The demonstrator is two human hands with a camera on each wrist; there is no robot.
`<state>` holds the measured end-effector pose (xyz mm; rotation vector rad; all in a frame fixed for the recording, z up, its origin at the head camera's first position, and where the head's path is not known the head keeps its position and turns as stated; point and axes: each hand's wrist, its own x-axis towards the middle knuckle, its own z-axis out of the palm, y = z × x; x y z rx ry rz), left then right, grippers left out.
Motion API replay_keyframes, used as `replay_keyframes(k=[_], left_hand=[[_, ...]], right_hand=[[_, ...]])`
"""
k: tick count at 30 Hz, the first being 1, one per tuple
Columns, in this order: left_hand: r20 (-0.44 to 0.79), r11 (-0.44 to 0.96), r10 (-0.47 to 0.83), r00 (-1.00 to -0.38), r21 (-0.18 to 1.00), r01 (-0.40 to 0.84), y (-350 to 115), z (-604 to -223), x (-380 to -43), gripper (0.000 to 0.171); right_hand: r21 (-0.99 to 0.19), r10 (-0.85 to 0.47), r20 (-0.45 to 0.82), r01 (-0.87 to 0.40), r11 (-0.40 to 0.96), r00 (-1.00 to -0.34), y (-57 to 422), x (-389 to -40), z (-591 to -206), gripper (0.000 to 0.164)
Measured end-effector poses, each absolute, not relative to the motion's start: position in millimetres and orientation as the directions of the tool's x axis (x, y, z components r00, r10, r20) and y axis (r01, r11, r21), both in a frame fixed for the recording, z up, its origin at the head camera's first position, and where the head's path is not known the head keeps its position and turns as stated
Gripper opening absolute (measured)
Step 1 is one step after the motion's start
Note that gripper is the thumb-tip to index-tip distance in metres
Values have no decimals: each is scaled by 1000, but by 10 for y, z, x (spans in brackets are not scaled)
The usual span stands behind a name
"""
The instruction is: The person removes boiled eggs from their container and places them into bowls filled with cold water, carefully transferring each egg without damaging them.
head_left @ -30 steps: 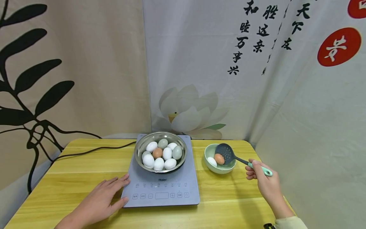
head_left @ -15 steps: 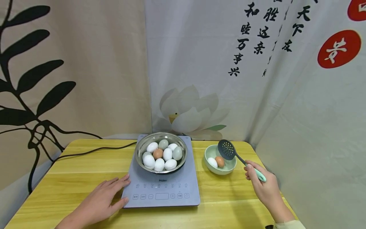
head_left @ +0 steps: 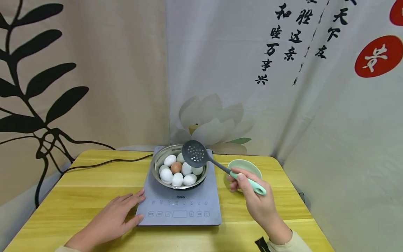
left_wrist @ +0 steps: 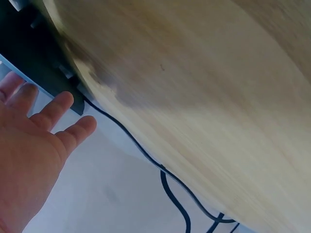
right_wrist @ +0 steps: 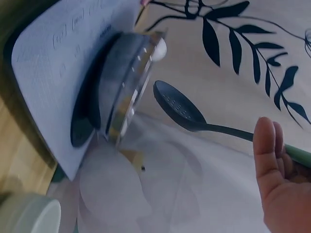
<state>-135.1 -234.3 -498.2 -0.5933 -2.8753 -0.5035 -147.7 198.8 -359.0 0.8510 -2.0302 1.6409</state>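
My right hand [head_left: 256, 199] grips the mint-green handle of a dark slotted skimmer [head_left: 196, 154]. Its perforated head hangs over the right back of a steel bowl [head_left: 154, 170], and carries nothing. In the right wrist view the skimmer [right_wrist: 180, 104] is apart from the bowl's rim. Several white and grey-green eggs [head_left: 177, 179] and one brown egg [head_left: 176, 167] fill the bowl, which sits on a grey-blue induction cooker [head_left: 182, 218]. My left hand [head_left: 114, 215] lies with fingers extended, fingertips at the cooker's left edge.
A pale green bowl [head_left: 245, 163] stands right of the cooker, mostly behind my right hand; its contents are hidden. A black cord [head_left: 110, 161] runs left from the cooker across the wooden table [head_left: 78, 196]. A printed curtain [head_left: 126, 70] hangs behind.
My right hand has lifted the skimmer out of the green bowl, leaving a white and a brown egg there, and carried it left over the steel bowl. My left hand stays at the cooker.
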Motion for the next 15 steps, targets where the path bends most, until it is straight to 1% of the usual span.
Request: replay_keyframes(k=[4, 10, 15], left_hand=[[237, 862, 367, -899, 277, 425, -2332, -4980, -1358, 60], [248, 861, 365, -898, 276, 426, -2323, -4977, -1354, 60], [242, 865, 353, -904, 283, 414, -2335, -4982, -1334, 60]], right_hand=[[-707, -270, 650, -696, 129, -710, 1716, -1540, -3690, 27], [-659, -320, 686, -744, 108, -654, 1585, -1570, -3798, 29], [-669, -358, 657, -732, 131, -664, 1517, -1535, -3825, 29]])
